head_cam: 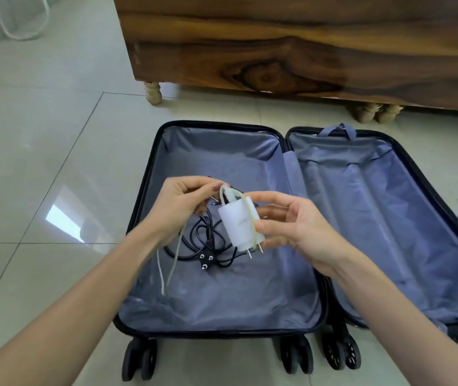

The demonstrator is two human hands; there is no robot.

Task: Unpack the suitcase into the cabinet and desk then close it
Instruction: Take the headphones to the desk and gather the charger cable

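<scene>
An open black suitcase (150,168) with blue-grey lining lies flat on the tiled floor, both halves spread. Over its left half, my right hand (292,229) grips a white charger block (237,224), prongs pointing down. My left hand (177,204) pinches the charger's white cable (173,260) near the top of the block; the loose cable ends hang down below that hand. A coiled black power cord (208,246) with a round-pin plug lies on the lining of the left half, under my hands. The right half holds nothing I can see.
A dark wooden cabinet (305,45) on turned pale legs stands just beyond the suitcase. Glossy pale floor tiles (41,162) spread to the left. A white rope-like loop (24,26) lies at the far left corner. The suitcase wheels (294,355) point toward me.
</scene>
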